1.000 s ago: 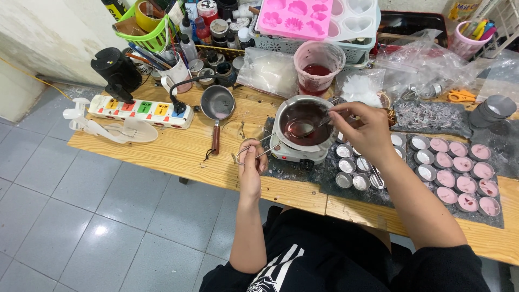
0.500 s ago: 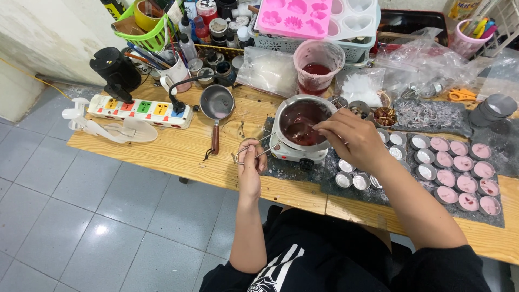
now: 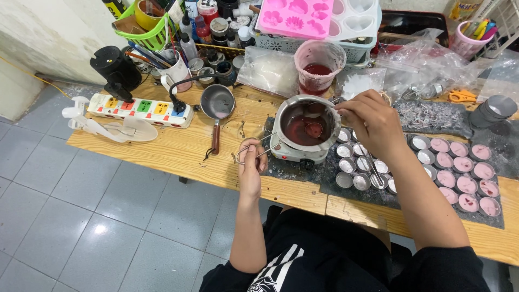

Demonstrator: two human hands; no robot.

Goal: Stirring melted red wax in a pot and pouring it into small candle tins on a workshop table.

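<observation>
The table is pale wood with a matt, visible grain. The melting pot is shiny metal, holding glossy dark red liquid; the spoon in the right hand is bright metal too. The left hand holds thin metal wire tongs. The small cups look like thin shiny metal, some filled with matt pink wax. The floor tiles are smooth and glossy. The power strip is smooth white plastic.

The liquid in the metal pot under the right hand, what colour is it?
Dark red, seen in the head view: the liquid fills the metal pot.
</observation>
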